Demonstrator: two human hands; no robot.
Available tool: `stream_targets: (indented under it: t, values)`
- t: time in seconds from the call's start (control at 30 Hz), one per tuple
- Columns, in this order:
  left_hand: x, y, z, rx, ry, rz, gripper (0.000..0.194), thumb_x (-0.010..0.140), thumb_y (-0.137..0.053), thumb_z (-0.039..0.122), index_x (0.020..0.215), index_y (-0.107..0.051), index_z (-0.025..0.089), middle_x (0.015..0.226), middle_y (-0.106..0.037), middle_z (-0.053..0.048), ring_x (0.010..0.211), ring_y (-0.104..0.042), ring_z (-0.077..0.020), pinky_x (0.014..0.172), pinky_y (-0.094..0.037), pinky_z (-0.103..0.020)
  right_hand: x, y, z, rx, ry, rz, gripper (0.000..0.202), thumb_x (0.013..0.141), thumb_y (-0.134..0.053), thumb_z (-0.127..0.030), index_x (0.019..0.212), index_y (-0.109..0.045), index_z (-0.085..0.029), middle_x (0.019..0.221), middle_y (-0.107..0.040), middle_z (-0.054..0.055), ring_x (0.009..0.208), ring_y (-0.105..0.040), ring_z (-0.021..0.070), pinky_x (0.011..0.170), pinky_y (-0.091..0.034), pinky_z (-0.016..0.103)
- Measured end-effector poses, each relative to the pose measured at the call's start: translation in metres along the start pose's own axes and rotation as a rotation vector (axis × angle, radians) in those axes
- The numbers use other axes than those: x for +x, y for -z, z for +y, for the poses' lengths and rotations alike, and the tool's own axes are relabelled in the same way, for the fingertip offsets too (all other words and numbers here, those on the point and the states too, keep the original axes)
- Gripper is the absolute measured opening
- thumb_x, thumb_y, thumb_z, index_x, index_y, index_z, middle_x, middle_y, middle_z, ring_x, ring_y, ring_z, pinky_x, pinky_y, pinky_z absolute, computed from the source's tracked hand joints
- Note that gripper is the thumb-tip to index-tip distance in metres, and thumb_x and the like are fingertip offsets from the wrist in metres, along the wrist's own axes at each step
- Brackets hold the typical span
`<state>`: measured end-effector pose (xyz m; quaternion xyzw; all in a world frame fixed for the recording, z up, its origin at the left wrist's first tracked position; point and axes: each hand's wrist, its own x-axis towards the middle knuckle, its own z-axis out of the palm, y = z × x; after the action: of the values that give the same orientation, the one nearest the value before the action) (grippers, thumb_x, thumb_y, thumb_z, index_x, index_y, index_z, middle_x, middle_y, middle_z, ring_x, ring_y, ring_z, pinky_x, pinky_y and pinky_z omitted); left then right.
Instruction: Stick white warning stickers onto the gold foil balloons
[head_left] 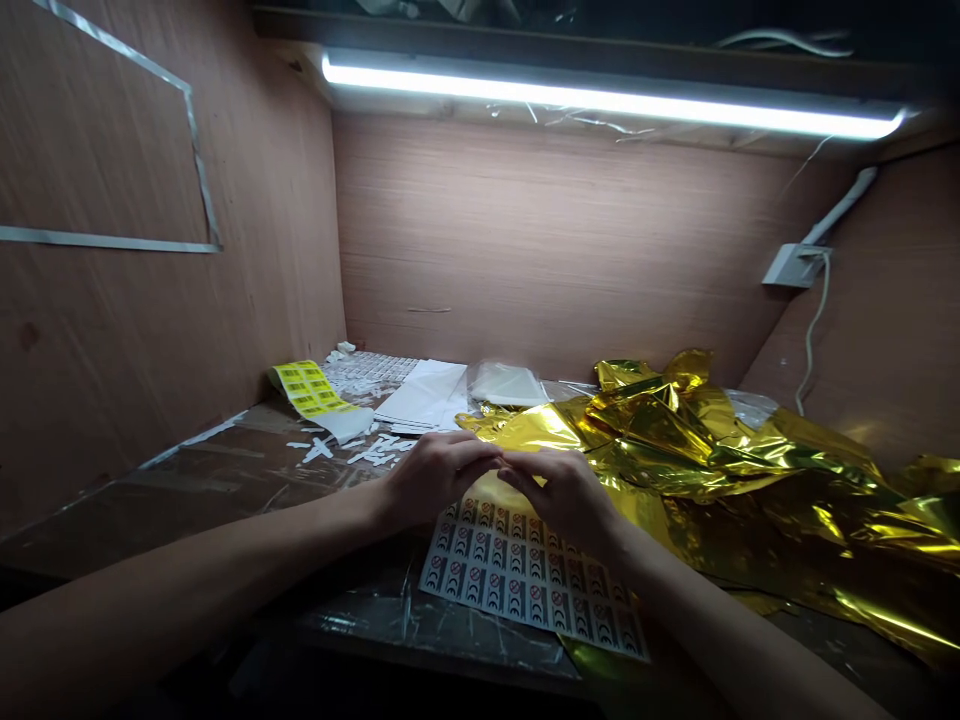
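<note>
Bare forearms point(225, 570) end in left hand point(429, 472) and right hand point(570, 495), meeting above a pale rectangular sheet of printed labels point(525, 590); any grip is indiscernible. Crumpled gold foil point(667, 435) lies rightward.

Wooden walls point(525, 240) (bright tube point(600, 97) above)

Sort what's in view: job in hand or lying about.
Likely in the job:
pale sheet of printed rectangular stickers, below the left hand and right hand
crumpled shiny gold foil, beside them

Seemingly lying about:
yellow printed label sheet
flat white paper sheets
thin white paper scraps
translucent whitish plastic
</note>
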<state>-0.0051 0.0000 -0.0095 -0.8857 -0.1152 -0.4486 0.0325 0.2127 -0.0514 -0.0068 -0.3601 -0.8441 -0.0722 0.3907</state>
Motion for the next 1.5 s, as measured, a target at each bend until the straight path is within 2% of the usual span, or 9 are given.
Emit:
stream_targets:
  t: [0.2, 0.53, 0.67, 0.77, 0.97, 1.5]
  values:
    - [0.002, 0.001, 0.004, -0.002, 0.082, -0.072, 0.019, 0.102, -0.056, 0.023, 0.097, -0.071, 0.012, 0.083, -0.072, -0.006, 0.072, -0.067, -0.0152, 0.067, -0.052, -0.026, -0.002, -0.002, 0.002, -0.050, -0.006, 0.044, 0.010, 0.093, -0.072, -0.026, 0.099, -0.080, -0.024, 0.091, -0.082, 0.001, 0.073, -0.074, 0.0197, 0.070, -0.052, 0.031]
    - [0.003, 0.004, 0.006, 0.004, 0.136, -0.156, 0.025, 0.104, -0.050, 0.024, 0.092, -0.068, 0.013, 0.080, -0.069, -0.005, 0.068, -0.065, -0.0155, 0.064, -0.049, -0.026, -0.004, -0.001, 0.004, -0.131, 0.045, 0.064, 0.017, 0.099, -0.064, -0.032, 0.093, -0.076, -0.022, 0.084, -0.080, 0.002, 0.066, -0.068, 0.0169, 0.066, -0.047, 0.029]
    - [0.006, 0.008, 0.005, -0.066, 0.090, -0.122, 0.015, 0.099, -0.061, 0.025, 0.102, -0.068, 0.012, 0.087, -0.073, -0.006, 0.076, -0.069, -0.0159, 0.071, -0.052, -0.026, -0.005, 0.001, 0.006, -0.123, 0.044, 0.068, 0.020, 0.101, -0.060, -0.030, 0.092, -0.075, -0.021, 0.081, -0.079, 0.003, 0.065, -0.066, 0.0171, 0.066, -0.046, 0.030]
    - [0.007, 0.009, 0.005, -0.079, 0.088, -0.056, 0.011, 0.093, -0.069, 0.020, 0.102, -0.069, 0.013, 0.086, -0.074, -0.005, 0.074, -0.068, -0.0143, 0.070, -0.052, -0.024, -0.006, 0.001, 0.008, -0.101, 0.055, 0.065, 0.020, 0.101, -0.059, -0.028, 0.091, -0.074, -0.020, 0.085, -0.079, 0.003, 0.067, -0.067, 0.0171, 0.068, -0.047, 0.030]
    - [0.008, 0.008, 0.008, -0.114, 0.115, -0.017, 0.004, 0.092, -0.070, 0.016, 0.095, -0.070, 0.013, 0.082, -0.074, -0.003, 0.071, -0.067, -0.0118, 0.068, -0.051, -0.022, -0.004, 0.002, 0.006, -0.065, 0.092, 0.096, 0.017, 0.101, -0.059, -0.027, 0.091, -0.071, -0.020, 0.086, -0.079, 0.003, 0.067, -0.065, 0.0157, 0.070, -0.048, 0.029]
    - [0.014, 0.018, 0.017, -0.075, 0.011, 0.042, 0.004, 0.091, -0.069, 0.013, 0.092, -0.073, 0.013, 0.078, -0.075, -0.003, 0.064, -0.068, -0.0105, 0.062, -0.053, -0.020, -0.003, 0.005, -0.001, -0.084, 0.168, 0.146, 0.010, 0.100, -0.059, -0.022, 0.099, -0.069, -0.019, 0.082, -0.079, 0.001, 0.065, -0.067, 0.0130, 0.071, -0.046, 0.031]
